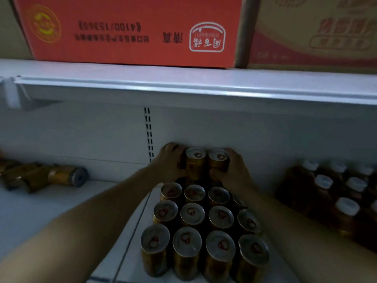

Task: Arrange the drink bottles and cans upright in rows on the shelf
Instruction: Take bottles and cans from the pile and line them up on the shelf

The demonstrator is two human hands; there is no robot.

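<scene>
Cans of gold metal (195,166), mid-frame, are gripped round the sides by the left hand (169,161) and right hand (234,170); hard, slippery, probably heavy

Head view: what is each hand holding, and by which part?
The left hand grips one upright gold metal can by its side wall, just under the lid; the right hand grips the neighbouring gold can the same way.

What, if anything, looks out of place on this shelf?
Several gold cans at the far left lie on their sides, unlike the upright rows in the middle. The red carton above sits with its print upside down.
</scene>
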